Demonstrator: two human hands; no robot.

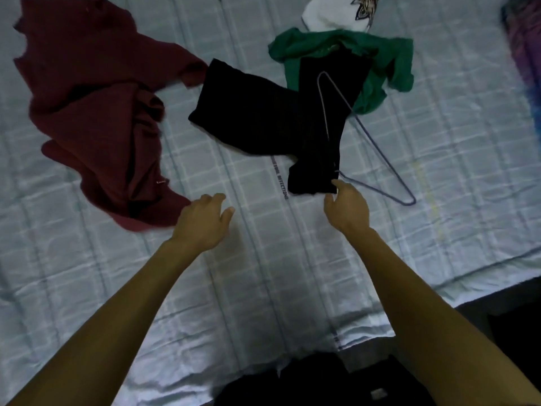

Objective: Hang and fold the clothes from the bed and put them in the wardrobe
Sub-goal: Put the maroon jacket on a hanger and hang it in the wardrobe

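Left hand [205,221]: fingers loosely curled and slightly apart, holding nothing, hovering above the bed sheet [87,288] just beside the maroon garment [96,121]. Right hand [347,208]: fingers loosely spread, fingertips at the near corner of the black garment [263,118]; grip cannot be told. Wire hanger [377,159]: lying partly on the black garment. Green garment [389,60] and white garment [328,13]: farther back on the bed.

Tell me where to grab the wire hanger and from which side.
Grip the wire hanger at its bare near corner, coming from the right with the right hand. That end lies free on the sheet, while its far end rests on the black garment, where fingers would likely catch cloth.
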